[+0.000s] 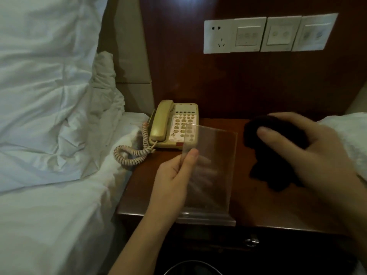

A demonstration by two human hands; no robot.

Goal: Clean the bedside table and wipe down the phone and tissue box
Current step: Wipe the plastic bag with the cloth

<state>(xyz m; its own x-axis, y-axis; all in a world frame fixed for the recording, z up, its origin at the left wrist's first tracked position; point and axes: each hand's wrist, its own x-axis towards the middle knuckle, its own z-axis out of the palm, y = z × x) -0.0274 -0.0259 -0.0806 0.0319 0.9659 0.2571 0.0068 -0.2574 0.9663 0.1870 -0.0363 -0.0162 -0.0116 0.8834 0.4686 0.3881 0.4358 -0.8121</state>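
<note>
1. One phone point(174, 124), beige, lies flat at the back-left of the worktop point(241, 207); long axis runs front to back, handset in its cradle on the left side, keypad to the right
2. One coiled cord point(131, 153) trails off the phone's front-left corner onto the bed point(51, 135)
3. Left hand point(174, 179) pinches one clear acrylic stand point(214, 165) by its left edge, thumb on front, fingers seen through the panel behind; panel upright w/ slight tilt, long axis vertical, base at worktop front edge
4. Right hand point(309, 147) curled round one dark cloth point(278, 155), held just right of the stand, above the worktop
5. Four white wall plates point(268, 34) in a row on the wood panel behind: 1 socket, 3 switch-type
</note>
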